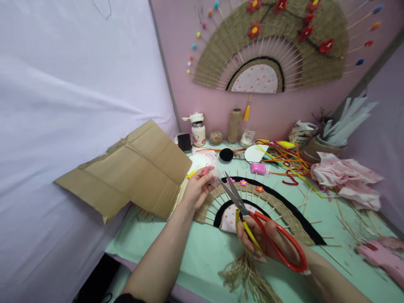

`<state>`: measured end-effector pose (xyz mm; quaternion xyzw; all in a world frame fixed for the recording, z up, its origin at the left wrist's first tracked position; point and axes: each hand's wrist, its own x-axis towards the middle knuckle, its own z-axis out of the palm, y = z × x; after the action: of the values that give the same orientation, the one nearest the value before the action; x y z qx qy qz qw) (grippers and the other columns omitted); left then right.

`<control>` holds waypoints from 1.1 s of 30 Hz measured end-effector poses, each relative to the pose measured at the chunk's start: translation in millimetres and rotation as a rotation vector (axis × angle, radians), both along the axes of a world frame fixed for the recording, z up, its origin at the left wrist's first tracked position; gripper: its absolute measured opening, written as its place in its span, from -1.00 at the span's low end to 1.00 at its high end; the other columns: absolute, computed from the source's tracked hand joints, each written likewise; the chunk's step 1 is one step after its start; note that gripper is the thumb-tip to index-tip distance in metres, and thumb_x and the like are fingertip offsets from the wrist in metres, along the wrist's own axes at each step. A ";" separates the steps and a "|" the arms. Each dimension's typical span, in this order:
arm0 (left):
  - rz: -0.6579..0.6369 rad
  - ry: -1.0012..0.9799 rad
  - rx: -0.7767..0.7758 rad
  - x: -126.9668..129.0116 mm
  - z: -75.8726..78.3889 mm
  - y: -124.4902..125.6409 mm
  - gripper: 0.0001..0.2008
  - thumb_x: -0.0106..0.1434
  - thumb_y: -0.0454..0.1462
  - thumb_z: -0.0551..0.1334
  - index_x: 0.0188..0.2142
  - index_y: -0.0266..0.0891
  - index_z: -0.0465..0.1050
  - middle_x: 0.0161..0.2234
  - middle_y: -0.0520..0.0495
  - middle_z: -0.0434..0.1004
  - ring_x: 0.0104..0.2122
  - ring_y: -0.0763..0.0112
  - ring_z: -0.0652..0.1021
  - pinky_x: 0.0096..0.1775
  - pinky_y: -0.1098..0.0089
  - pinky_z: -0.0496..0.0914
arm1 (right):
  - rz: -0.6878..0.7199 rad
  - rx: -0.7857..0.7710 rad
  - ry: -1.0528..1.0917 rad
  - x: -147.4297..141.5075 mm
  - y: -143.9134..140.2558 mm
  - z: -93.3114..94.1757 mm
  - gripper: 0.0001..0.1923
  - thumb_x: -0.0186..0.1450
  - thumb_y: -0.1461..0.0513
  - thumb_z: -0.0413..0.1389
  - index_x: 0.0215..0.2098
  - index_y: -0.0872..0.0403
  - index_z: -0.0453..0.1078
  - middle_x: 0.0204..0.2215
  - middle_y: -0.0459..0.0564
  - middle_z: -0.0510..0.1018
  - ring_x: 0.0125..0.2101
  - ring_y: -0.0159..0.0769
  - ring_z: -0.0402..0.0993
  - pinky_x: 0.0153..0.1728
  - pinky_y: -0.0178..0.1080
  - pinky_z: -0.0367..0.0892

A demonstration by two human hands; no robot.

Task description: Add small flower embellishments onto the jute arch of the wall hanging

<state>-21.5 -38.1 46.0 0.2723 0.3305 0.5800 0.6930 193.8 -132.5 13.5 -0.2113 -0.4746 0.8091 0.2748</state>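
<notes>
My right hand point(268, 244) grips scissors point(252, 214) with one red and one yellow handle; the blades are parted and point up-left. My left hand point(197, 189) pinches a small pink piece in clear wrap point(211, 172) just beyond the blade tips. Both hands hover over a half-made woven fan point(284, 210) of jute and skewers with a black border and small pink flowers, lying on the mint-green table point(202, 252).
A folded cardboard sheet point(132, 172) leans at the left. A finished fan point(271, 46) hangs on the pink wall. A white bottle point(198, 130), twine spools, pipe cleaners point(284, 158), pink fabric point(347, 179) and loose jute point(249, 277) lie around.
</notes>
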 end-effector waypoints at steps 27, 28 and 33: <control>-0.129 0.114 0.039 1.2 -9.6 2.2 -0.57 -0.16 -0.34 0.55 -0.23 -0.29 0.60 -0.46 0.11 0.41 -0.48 0.65 0.41 -0.36 0.57 0.35 | -0.168 -0.178 -0.251 -6.9 5.8 6.0 -0.25 -0.07 -0.46 0.05 -0.54 0.03 0.16 -0.80 -0.25 0.24 -0.87 -0.57 -0.02 -0.90 -0.45 -0.02; -0.138 0.118 0.045 0.3 -9.1 2.1 -0.57 -0.16 -0.34 0.55 -0.23 -0.29 0.60 -0.46 0.11 0.40 -0.49 0.66 0.41 -0.38 0.58 0.34 | -0.179 -0.165 -0.256 -7.2 5.5 6.0 -0.25 -0.06 -0.46 0.05 -0.53 0.03 0.17 -0.79 -0.25 0.24 -0.86 -0.58 -0.02 -0.90 -0.45 -0.02; -0.199 0.124 0.040 0.1 -4.2 -0.5 -0.59 -0.17 -0.32 0.56 -0.27 -0.30 0.60 -0.46 0.07 0.46 -0.49 0.62 0.43 -0.38 0.56 0.33 | -0.153 -0.100 -0.178 -7.3 3.5 2.6 -0.19 -0.01 -0.49 -0.09 -0.45 0.06 0.27 -0.69 -0.17 0.36 -0.82 -0.58 0.05 -0.85 -0.43 0.08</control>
<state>-21.4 -38.6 41.8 0.3526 0.3324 0.4970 0.7199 186.5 -129.0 16.1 -0.3314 -0.4386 0.7865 0.2816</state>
